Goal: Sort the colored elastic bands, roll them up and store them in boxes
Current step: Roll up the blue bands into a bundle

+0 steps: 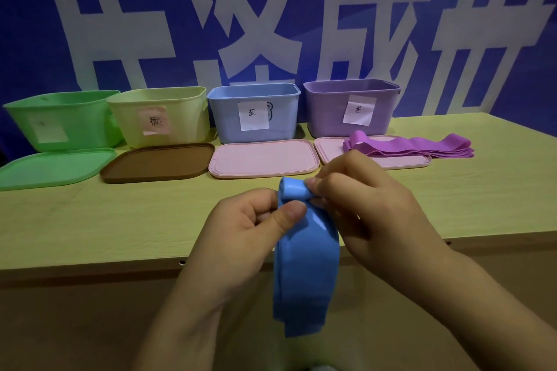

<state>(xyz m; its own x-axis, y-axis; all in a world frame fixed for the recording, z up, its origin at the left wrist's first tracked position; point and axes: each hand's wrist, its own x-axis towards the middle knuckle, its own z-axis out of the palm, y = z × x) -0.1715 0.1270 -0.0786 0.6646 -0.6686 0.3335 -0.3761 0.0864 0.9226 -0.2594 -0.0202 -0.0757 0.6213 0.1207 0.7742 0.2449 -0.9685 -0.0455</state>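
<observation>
A blue elastic band (306, 262) is held above the near edge of a pale wooden table (90, 220), its top end curled into a small roll and its flat, smooth tail hanging down past the table front. The roll is pinched by the fingertips of the right hand (370, 205), while the band just below it is gripped between the thumb and curled fingers of the left hand (250, 223).

Four open plastic boxes with rounded corners are lined up along the far edge of the table. A white paper label with the handwritten character 蓝 is fixed to the blue box (253, 114), and a white label with 紫 is fixed to the purple box (351, 107). A pinkish label with dark handwriting too smudged to be read is carried by the yellow box (159, 116); the pale label on the green box (60, 120) cannot be read either.

A lid is laid flat in front of each box: a green lid (51, 167), a brown lid (158, 161), a pink lid (263, 158) and a second pink lid (331, 149). A stack of flat purple elastic bands (413, 146) is draped across the second pink lid and onto the table beside it. Large white Chinese characters, cropped by the frame, are printed on the blue backdrop (30, 24) behind.
</observation>
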